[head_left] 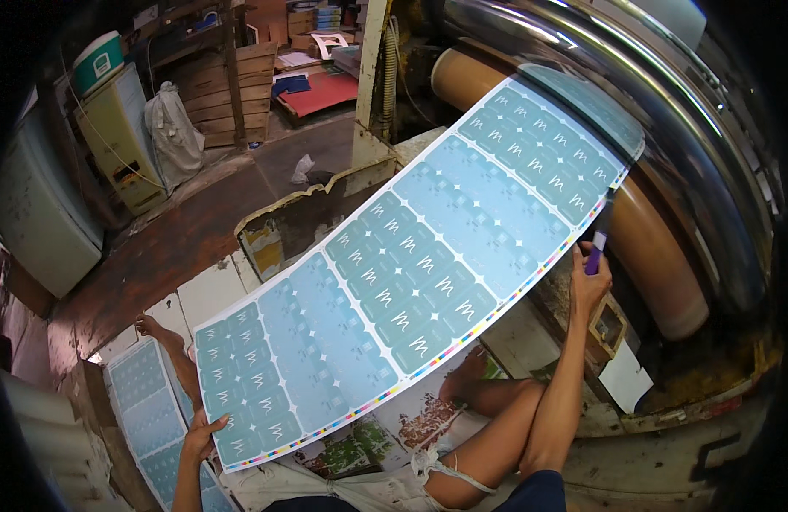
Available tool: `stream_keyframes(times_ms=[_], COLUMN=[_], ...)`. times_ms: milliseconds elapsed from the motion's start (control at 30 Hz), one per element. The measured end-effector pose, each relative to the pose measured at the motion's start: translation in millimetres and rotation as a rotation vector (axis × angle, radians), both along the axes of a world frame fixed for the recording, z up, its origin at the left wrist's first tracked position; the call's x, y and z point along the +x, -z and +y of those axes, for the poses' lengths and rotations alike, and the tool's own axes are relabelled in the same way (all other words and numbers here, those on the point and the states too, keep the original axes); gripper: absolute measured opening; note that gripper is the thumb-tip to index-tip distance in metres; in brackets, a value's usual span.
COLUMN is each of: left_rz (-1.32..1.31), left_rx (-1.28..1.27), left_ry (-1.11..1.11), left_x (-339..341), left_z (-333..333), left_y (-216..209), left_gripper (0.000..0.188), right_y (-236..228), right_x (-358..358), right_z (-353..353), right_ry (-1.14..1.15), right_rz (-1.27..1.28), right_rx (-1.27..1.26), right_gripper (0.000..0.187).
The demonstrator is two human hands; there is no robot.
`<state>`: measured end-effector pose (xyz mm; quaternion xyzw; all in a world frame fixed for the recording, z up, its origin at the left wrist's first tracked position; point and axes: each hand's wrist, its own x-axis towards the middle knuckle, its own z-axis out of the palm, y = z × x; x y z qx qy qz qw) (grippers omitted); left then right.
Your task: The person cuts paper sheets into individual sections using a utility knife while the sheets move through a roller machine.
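The large pale-blue printed sheet with a colour strip along one edge (411,282) hangs in the air, stretching from near left to far right. The left hand (203,435) pinches its near corner. The right hand (589,277) is closed around a purple pen-like tool (601,243) at the sheet's right edge (whether it marks the sheet, I cannot tell). More blue sheets (151,410) already lie on the floor at near left, so the checking seems partly done.

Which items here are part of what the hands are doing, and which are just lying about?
In hand:
- printed sheet, held at its near corner by the left hand
- purple tool in the right hand, at the sheet's far edge
- roller under the sheet's far end

Lying about:
- sheet stack
- white sack
- cabinet
- red board
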<state>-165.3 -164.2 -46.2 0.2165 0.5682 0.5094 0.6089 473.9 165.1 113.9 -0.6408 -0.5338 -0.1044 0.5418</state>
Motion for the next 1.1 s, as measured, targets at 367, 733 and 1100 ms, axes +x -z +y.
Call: stream_keyframes(times_ms=[367,733,1100], left_rz=[-0.089,0.214,0.256], left_rx=[-0.098,-0.112,-0.025], left_ry=[-0.141,-0.186,-0.197], left_x=[-41,-109,-137], left_z=[-68,-103,-25], left_y=[0,-16,73], left_gripper=[0.046,0.036,0.037], right_y=[4,32,11], right_x=[-5,16,-104], right_z=[12,27,-17], right_ry=[-0.292,-0.368,-0.516], right_rz=[-0.394,-0.294,-0.233], right_rx=[-0.082,-0.222,-0.319], right_gripper=[0.068,0.053,0.045])
